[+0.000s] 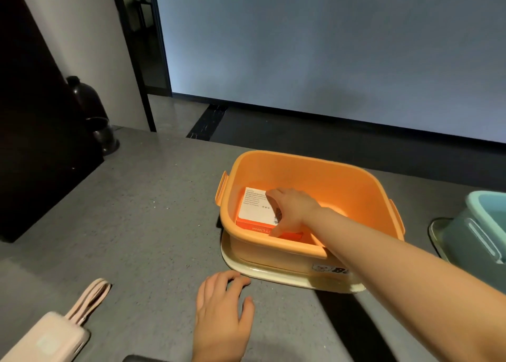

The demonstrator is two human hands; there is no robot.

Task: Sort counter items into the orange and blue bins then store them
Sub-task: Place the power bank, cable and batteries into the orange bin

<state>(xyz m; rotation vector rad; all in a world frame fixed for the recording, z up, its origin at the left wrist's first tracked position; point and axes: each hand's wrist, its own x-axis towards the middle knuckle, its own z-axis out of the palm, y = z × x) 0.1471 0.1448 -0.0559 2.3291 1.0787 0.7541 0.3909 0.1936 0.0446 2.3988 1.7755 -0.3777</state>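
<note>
A person's right hand (294, 211) reaches into the orange bin (309, 175), fingers and thumb gripping an orange-and-white box (253, 209) lying on the bin's floor, while the left hand (221, 315) rests flat with fingers spread on the speckled grey counter (142, 224). The bin sits on a cream lid (273, 274); a blue bin (479, 224) stands just beside it at right. A pink power bank (52, 339) lies at the near-left corner, dark vessels (93, 112) far left against a pale wall (328, 46).
</note>
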